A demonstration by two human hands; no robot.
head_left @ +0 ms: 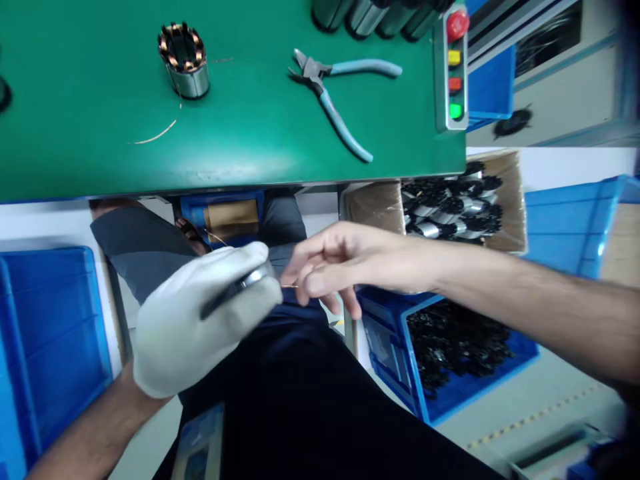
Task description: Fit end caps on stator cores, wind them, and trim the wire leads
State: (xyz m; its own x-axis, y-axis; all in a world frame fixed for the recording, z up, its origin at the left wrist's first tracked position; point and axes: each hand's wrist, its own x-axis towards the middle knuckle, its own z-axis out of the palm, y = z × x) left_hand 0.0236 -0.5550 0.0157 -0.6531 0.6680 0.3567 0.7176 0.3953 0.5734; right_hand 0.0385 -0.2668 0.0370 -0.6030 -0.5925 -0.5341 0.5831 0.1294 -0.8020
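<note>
My left hand (pixel 200 320), in a white glove, is closed round a metal motor stator (pixel 249 280) held over my lap, below the table edge. My bare right hand (pixel 333 263) reaches in from the right and pinches a thin copper wire (pixel 289 287) coming off the stator. On the green table (pixel 100 153) stands another stator (pixel 184 60) with copper windings, a loose wire strand (pixel 155 137) lying in front of it. Blue-handled cutting pliers (pixel 335 93) lie on the table to the right of it.
A control box (pixel 454 67) with red, yellow and green buttons sits at the table's right edge. Dark cylinders (pixel 370 13) stand at the back. A cardboard box (pixel 450 200) and a blue bin (pixel 450 353) hold black parts under the table. Another blue bin (pixel 50 333) is at left.
</note>
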